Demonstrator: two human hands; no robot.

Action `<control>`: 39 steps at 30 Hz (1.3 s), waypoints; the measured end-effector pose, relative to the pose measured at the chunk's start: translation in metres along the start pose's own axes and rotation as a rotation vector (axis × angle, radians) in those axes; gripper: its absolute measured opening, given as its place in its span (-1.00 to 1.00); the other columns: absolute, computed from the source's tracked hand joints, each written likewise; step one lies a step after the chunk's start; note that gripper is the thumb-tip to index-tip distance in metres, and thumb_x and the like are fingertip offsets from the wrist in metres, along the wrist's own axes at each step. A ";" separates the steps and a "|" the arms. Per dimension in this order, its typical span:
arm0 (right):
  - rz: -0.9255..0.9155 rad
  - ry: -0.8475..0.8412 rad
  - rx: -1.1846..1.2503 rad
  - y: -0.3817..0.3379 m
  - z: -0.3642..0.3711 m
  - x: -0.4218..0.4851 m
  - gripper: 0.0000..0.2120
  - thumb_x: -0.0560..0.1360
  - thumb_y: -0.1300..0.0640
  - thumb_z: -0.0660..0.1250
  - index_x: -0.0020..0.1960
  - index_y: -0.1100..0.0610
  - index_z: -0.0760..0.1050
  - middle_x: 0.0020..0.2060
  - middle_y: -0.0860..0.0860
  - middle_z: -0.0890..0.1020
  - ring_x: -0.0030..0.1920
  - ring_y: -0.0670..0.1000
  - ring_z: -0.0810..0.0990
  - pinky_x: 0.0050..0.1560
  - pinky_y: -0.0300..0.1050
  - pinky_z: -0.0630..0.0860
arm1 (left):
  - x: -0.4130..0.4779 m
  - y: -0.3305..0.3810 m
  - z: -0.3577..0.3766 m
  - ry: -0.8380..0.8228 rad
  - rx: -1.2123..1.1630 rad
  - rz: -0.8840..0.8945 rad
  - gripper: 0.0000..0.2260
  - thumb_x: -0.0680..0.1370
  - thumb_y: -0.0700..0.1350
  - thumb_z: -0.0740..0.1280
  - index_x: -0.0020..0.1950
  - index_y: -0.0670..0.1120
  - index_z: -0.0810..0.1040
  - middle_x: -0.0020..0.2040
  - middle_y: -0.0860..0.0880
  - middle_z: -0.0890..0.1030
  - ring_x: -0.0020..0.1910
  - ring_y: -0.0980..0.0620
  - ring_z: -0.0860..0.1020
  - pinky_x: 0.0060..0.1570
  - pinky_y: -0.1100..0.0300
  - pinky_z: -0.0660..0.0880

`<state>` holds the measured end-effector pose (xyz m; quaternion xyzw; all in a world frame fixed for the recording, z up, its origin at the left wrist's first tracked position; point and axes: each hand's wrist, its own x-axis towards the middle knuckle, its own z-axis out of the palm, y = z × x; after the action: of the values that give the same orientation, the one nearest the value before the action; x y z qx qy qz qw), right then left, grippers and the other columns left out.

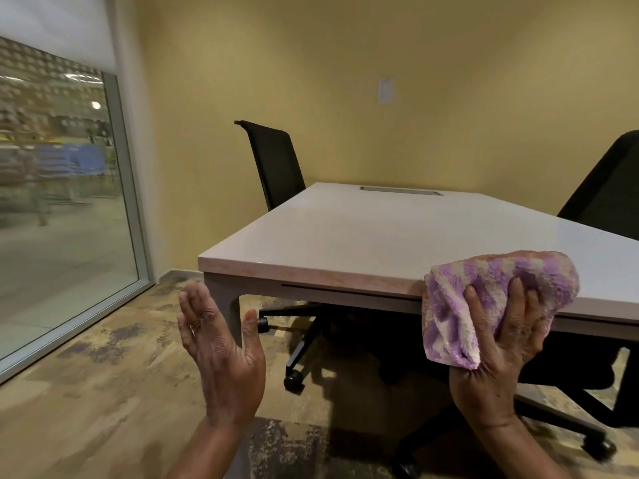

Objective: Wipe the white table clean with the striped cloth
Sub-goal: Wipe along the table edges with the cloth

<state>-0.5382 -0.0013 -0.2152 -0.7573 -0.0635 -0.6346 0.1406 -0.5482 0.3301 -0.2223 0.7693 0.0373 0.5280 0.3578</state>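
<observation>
Left hand (pixel 221 350): nearest the camera, raised edge-on at near left, fingers straight and together, thumb apart, holding nothing. It is short of the tabletop's near-left corner and partly in front of the table leg (pixel 224 295).

Right hand (pixel 498 344): raised at near right, fingers curled round the striped cloth (pixel 491 271). The cloth is purple and white, fluffy and bunched. It overlaps the near edge of the white tabletop (pixel 380 236) in this view, its upper part against the top surface and its lower part hanging below the edge. Whether it touches the tabletop cannot be told.

Surroundings: one black chair (pixel 273 164) stands at the far left side of the table, its back upright. A second black chair (pixel 608 188) stands at the right side, partly out of frame. A black wheeled chair base (pixel 294 378) shows beneath the table, in shadow.

Surface: the tabletop is pale and smooth, with a narrow rectangular slot (pixel 401 190) set in near its far edge.

Room: yellow wall (pixel 345 63) behind, carrying a white switch plate (pixel 385 90). A glass wall (pixel 58 202) runs along the left, with a white blind (pixel 52 25) lowered over its top. The floor (pixel 103 392) is mottled tan with dark patches.
</observation>
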 end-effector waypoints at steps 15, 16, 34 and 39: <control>-0.026 0.031 0.134 -0.083 0.054 -0.014 -0.54 0.68 -0.03 0.21 0.57 -0.08 0.30 0.64 0.19 0.08 0.62 0.39 0.00 0.52 0.43 -0.03 | 0.004 -0.034 0.007 -0.093 0.131 0.085 -0.32 0.69 0.13 0.07 0.69 -0.12 -0.14 0.71 -0.07 -0.12 0.69 -0.07 -0.16 0.66 -0.05 -0.21; -0.032 0.032 0.138 -0.087 0.056 -0.014 -0.53 0.68 -0.03 0.22 0.58 -0.10 0.28 0.64 0.18 0.07 0.62 0.38 0.00 0.52 0.42 -0.04 | 0.004 -0.038 0.007 -0.106 0.145 0.098 -0.32 0.69 0.14 0.06 0.69 -0.12 -0.15 0.71 -0.07 -0.12 0.69 -0.07 -0.16 0.66 -0.04 -0.21; -0.156 -0.039 0.258 -0.175 0.098 -0.016 -0.52 0.65 -0.17 0.11 0.51 -0.05 0.37 0.67 0.04 -0.02 0.64 0.28 -0.06 0.51 0.45 -0.15 | 0.011 -0.097 0.028 -0.119 0.343 0.291 -0.35 0.69 -0.06 0.13 0.68 -0.18 -0.12 0.71 -0.17 -0.09 0.69 -0.11 -0.08 0.65 -0.13 -0.10; -0.206 -0.059 0.233 -0.195 0.112 -0.018 -0.42 0.55 -0.13 0.28 0.55 -0.10 0.33 0.67 0.08 0.01 0.64 0.29 -0.06 0.52 0.40 -0.19 | 0.013 -0.098 0.036 -0.101 0.369 0.306 -0.34 0.69 -0.04 0.11 0.66 -0.18 -0.17 0.69 -0.14 -0.15 0.69 -0.09 -0.17 0.64 -0.14 -0.08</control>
<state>-0.4893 0.2184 -0.2248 -0.7435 -0.2181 -0.6116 0.1599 -0.4811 0.3899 -0.2766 0.8438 -0.0017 0.5211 0.1284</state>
